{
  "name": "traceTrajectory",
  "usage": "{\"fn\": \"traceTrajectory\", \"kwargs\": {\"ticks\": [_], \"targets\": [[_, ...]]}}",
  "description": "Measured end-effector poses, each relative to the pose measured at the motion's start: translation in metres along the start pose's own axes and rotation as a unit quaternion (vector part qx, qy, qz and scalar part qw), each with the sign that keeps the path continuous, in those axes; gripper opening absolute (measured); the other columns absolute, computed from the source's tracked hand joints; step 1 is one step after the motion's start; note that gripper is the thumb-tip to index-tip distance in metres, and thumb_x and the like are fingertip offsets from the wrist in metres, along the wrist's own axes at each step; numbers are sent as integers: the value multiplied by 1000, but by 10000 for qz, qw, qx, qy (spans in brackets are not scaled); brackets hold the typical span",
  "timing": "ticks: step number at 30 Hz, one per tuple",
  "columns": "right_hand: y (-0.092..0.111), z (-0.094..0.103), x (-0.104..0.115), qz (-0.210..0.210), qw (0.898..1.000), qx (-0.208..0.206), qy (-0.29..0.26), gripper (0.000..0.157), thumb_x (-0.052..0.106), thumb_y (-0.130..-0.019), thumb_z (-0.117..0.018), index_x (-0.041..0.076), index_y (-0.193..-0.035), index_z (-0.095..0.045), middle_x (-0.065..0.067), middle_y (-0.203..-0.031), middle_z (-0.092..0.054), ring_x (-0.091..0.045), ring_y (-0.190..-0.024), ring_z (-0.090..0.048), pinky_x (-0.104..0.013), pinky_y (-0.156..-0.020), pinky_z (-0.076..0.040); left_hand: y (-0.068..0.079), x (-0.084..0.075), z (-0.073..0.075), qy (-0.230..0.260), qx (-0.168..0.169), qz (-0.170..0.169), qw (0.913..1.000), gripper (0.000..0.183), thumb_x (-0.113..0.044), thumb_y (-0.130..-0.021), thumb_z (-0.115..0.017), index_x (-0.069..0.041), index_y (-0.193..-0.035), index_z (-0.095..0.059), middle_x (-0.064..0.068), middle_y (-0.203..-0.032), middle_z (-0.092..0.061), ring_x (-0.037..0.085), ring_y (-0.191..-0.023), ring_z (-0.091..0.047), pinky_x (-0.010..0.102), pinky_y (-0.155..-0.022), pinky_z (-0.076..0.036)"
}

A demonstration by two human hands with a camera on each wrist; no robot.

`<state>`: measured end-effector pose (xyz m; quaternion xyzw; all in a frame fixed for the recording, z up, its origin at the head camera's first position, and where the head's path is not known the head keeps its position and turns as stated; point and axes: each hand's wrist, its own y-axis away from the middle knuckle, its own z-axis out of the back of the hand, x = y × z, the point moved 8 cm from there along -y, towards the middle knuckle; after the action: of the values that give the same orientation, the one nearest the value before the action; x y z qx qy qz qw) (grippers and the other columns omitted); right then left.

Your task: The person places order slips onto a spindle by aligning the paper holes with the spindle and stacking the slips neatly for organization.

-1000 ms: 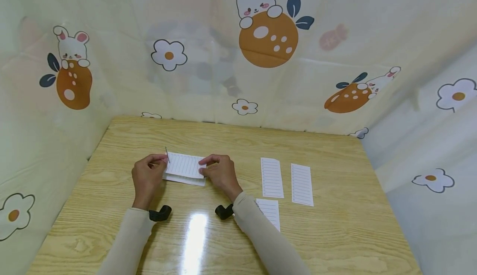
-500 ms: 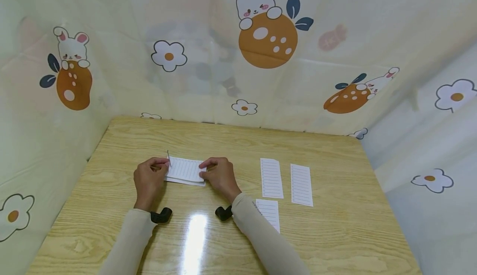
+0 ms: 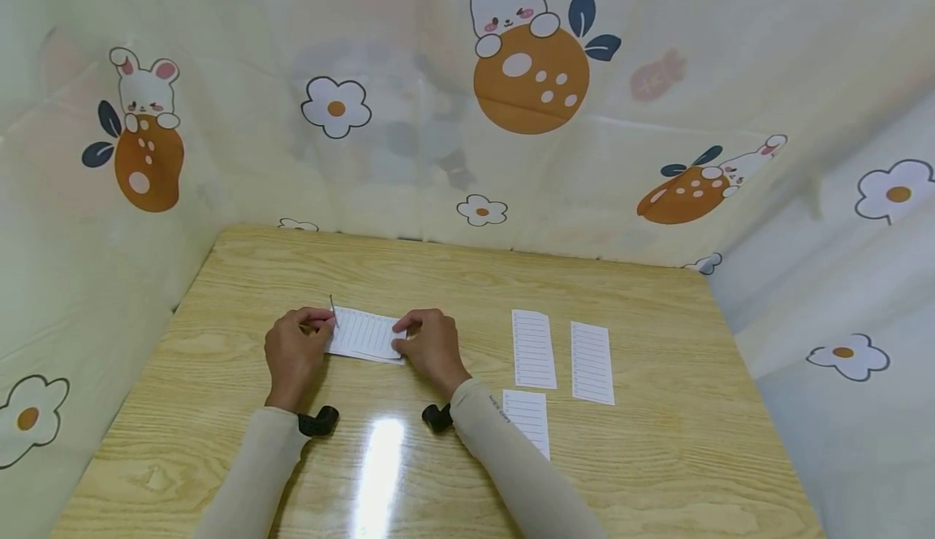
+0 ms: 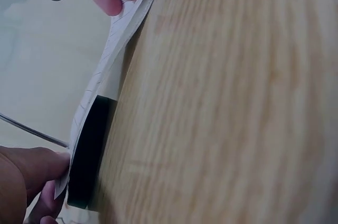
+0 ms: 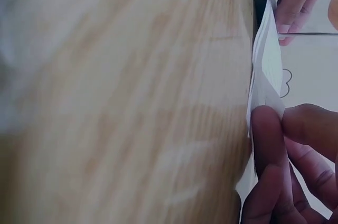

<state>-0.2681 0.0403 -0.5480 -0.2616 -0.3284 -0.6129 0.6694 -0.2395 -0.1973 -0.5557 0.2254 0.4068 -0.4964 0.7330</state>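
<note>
Currently the left hand [image 3: 298,356] pinches the left end of the lined sheets [image 3: 365,334], a thin rod [image 3: 333,308] standing there, a black block [image 4: 88,155] beneath; the right hand [image 3: 433,351] pinches their right end; right of the sheets, three lined cards [image 3: 534,349] lie on the table [image 3: 679,458].

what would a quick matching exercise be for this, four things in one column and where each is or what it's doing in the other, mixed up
1 left hand
2 right hand
3 thin rod
4 three loose cards

A lying flat on the table
B pinching the held cards at the end away from the rod
C sticking up at one end of the held cards
D pinching the held cards beside the rod

Pairs: 1-D, 2-B, 3-C, 4-A
</note>
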Motion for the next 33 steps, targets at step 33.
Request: {"fn": "traceTrajectory", "kwargs": {"ticks": [33], "targets": [[5, 10, -1, 492, 9985, -75, 209, 20, 19, -81, -94, 15, -94, -81, 0, -89, -78, -8, -80, -69, -31, -81, -57, 10, -4, 5, 149, -206, -234, 9994, 13, -15, -96, -77, -9, -106, -82, 11, -97, -72, 23, -85, -62, 30, -74, -42]]}}
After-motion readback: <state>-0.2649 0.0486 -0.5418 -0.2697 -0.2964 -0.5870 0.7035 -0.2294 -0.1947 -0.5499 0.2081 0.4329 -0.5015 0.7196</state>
